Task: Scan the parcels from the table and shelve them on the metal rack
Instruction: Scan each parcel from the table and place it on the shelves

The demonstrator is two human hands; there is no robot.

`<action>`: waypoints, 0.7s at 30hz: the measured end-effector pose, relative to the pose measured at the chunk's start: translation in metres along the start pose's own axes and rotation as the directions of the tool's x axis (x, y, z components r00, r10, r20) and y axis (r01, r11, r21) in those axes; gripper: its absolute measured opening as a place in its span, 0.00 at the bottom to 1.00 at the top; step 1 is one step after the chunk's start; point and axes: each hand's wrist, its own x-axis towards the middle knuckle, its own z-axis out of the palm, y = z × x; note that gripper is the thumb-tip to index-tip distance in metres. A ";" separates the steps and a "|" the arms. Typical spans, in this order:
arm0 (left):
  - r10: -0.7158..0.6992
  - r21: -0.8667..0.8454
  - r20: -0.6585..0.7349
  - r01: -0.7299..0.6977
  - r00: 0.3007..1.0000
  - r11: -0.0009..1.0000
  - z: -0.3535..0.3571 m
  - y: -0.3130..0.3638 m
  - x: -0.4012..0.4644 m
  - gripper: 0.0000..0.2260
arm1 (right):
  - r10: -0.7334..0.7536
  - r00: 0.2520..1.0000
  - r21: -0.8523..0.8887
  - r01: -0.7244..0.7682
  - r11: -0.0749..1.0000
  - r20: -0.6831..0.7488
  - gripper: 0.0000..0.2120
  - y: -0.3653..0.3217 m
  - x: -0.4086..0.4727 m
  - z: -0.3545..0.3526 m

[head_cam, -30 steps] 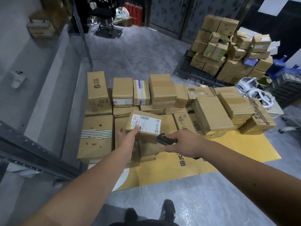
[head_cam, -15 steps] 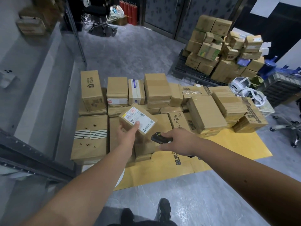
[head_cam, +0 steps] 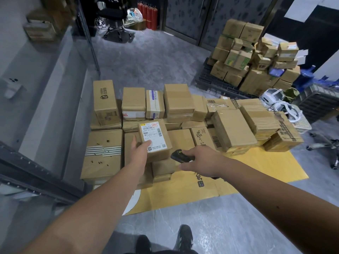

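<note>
1. a small box (head_cam: pixel 155 139) is held up by the left hand (head_cam: pixel 139 150), with the thumb on its white label (head_cam: pixel 153 137) and the fingers tucked round the side.
2. a black scanner (head_cam: pixel 180 156) is gripped in the right hand (head_cam: pixel 202 162), just beside the box and pointed at it.
3. the box is kept over the other boxes (head_cam: pixel 183 114), label side up. it is not on the rack yet.
4. the scan could be missed, because part of the label is covered by the thumb.
5. the scan could also be missed if the box is tipped too far from the scanner.
6. the box could be dropped, since it is held with one hand only, mostly from one side.
7. if it fell, the piles below could be knocked over, as some boxes are stacked crooked.
8. the boxes are packed close together on flat yellow cardboard (head_cam: pixel 256 167), and the table under them cannot be made out.
9. a grey metal rack (head_cam: pixel 45 99) is seen on the left, with a few boxes high up on it.
10. the floor (head_cam: pixel 146 61) is grey. a second big pile (head_cam: pixel 256 57) is seen at the back right on a dark pallet, and a black chair (head_cam: pixel 114 17) and red tanks (head_cam: pixel 149 13) are seen far back.
</note>
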 end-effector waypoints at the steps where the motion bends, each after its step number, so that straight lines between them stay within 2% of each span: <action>1: 0.004 -0.002 -0.003 -0.004 1.000 1.000 -0.001 -0.004 -0.001 0.32 | 0.004 1.000 -0.004 -0.004 1.000 -0.004 0.34 0.000 0.001 0.001; 3: 0.005 0.007 -0.005 -0.005 1.000 1.000 0.000 -0.010 -0.004 0.28 | 0.009 1.000 0.010 -0.009 1.000 0.008 0.33 0.000 0.001 0.002; 7: 0.022 0.072 0.072 -0.028 0.997 0.997 0.004 -0.017 -0.010 0.39 | 0.018 1.000 0.033 -0.019 0.999 0.021 0.32 -0.005 0.002 0.004; 10: 0.051 0.094 0.085 -0.059 0.995 0.994 0.006 -0.019 -0.010 0.42 | 0.007 1.000 0.041 -0.008 0.999 0.022 0.33 -0.006 0.003 0.006; 16: 0.161 0.161 0.164 -0.188 0.973 0.969 0.002 -0.018 -0.017 0.41 | -0.012 0.998 0.010 0.012 1.000 0.060 0.27 -0.011 -0.006 -0.003; 21: 0.250 0.204 0.178 -0.284 0.952 0.937 -0.006 -0.020 -0.019 0.41 | 0.000 0.999 0.038 -0.002 0.999 0.051 0.28 -0.013 -0.013 -0.007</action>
